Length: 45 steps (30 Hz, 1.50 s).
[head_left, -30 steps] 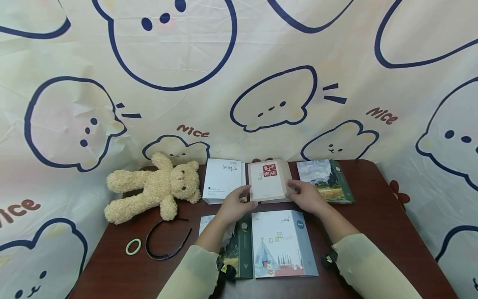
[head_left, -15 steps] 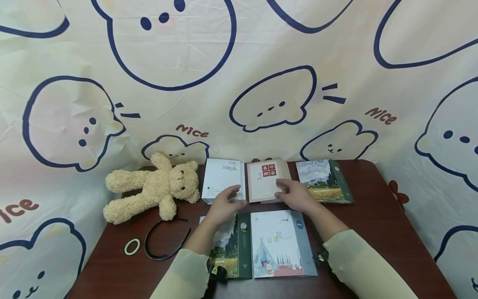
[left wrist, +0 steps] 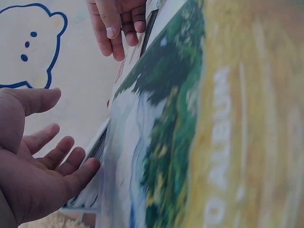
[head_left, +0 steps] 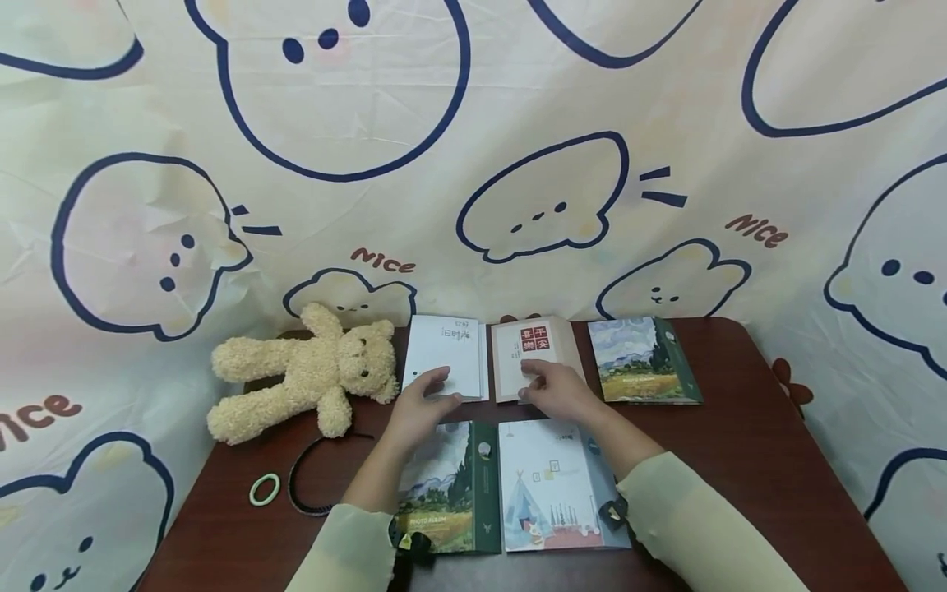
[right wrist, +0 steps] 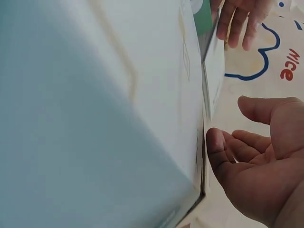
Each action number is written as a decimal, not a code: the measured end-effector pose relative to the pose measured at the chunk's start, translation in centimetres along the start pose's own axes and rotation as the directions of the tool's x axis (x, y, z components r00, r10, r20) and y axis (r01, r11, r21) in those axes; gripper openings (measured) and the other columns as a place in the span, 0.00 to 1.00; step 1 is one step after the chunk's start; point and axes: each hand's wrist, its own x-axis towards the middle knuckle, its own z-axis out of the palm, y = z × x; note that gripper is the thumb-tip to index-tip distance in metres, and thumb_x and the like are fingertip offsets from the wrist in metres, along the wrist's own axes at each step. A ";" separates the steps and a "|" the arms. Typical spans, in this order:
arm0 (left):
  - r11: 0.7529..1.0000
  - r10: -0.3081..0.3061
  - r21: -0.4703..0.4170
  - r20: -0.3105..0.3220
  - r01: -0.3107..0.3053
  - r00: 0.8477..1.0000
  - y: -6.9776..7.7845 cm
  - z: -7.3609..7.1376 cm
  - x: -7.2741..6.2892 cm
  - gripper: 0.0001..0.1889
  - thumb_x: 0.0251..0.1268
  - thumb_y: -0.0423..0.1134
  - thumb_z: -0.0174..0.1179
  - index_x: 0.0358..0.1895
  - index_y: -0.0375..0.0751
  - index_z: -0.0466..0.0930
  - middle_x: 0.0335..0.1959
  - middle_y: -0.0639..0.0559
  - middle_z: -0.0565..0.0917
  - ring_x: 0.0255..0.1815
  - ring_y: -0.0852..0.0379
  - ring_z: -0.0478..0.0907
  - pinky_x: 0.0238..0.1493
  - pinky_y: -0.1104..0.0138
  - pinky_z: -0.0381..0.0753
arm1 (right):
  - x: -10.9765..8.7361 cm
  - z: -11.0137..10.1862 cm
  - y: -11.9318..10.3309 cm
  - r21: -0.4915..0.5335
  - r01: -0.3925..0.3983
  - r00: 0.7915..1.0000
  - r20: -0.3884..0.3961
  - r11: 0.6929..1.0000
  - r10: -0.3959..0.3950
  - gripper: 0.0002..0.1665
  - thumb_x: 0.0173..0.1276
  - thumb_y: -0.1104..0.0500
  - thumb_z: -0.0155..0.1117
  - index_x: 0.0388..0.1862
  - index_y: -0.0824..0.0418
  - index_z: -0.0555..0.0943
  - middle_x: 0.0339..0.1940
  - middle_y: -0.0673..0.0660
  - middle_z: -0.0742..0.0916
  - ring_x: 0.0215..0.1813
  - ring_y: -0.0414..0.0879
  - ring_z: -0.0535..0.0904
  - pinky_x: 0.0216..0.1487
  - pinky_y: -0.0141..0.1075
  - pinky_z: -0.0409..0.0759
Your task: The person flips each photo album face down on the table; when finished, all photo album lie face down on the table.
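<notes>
My left hand (head_left: pixel 418 411) hovers over the lower left part of a white album (head_left: pixel 451 349), holding nothing. Its fingers are spread and slightly bent in the left wrist view (left wrist: pixel 47 171). Over the front of a cream album with red characters (head_left: pixel 510 353) is my right hand (head_left: pixel 558 390); its fingers are loosely bent around nothing in the right wrist view. Nearer me lie a landscape-painted photo album (head_left: pixel 440 510) and a white album with a tent drawing and blue spine (head_left: pixel 547 501). The right forearm passes over the latter's spine.
Another landscape-painted album (head_left: pixel 629 362) stands at the back right. On the left lie a plush bear (head_left: pixel 303 370), a dark headband (head_left: pixel 296 485) and a pale green ring (head_left: pixel 256 498). A printed cloth (head_left: pixel 533 99) hangs behind the brown table (head_left: pixel 740 469).
Both hands have moved left: the right from the cream album's right edge to over its front, the left from between the back albums to the white album's lower left.
</notes>
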 end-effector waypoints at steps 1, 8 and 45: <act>1.000 -0.006 0.000 -0.006 0.006 1.000 0.0 -0.2 -0.1 0.33 0.67 0.42 0.70 0.75 0.46 0.73 0.72 0.39 0.74 0.73 0.39 0.70 0.65 0.46 0.76 | 0.0 0.2 0.0 0.001 0.003 1.000 0.001 1.000 -0.003 0.33 0.71 0.54 0.70 0.73 0.58 0.77 0.56 0.54 0.88 0.46 0.44 0.82 0.51 0.44 0.81; 0.999 0.001 0.051 -0.044 0.002 0.999 -0.4 -2.1 -0.5 0.32 0.69 0.43 0.69 0.75 0.45 0.72 0.71 0.39 0.74 0.74 0.41 0.68 0.67 0.45 0.73 | 0.2 1.0 -1.1 0.010 0.009 1.000 0.013 1.000 -0.009 0.33 0.71 0.54 0.70 0.73 0.58 0.77 0.57 0.54 0.87 0.49 0.45 0.82 0.52 0.44 0.82; 0.986 -0.119 -0.116 -0.011 0.117 0.993 -2.7 -5.2 -0.4 0.43 0.73 0.43 0.66 0.83 0.38 0.52 0.77 0.35 0.63 0.75 0.37 0.66 0.73 0.43 0.67 | 2.2 4.9 -5.3 0.040 0.017 0.988 0.155 0.999 -0.023 0.36 0.71 0.52 0.69 0.76 0.55 0.74 0.71 0.63 0.79 0.72 0.60 0.74 0.71 0.54 0.72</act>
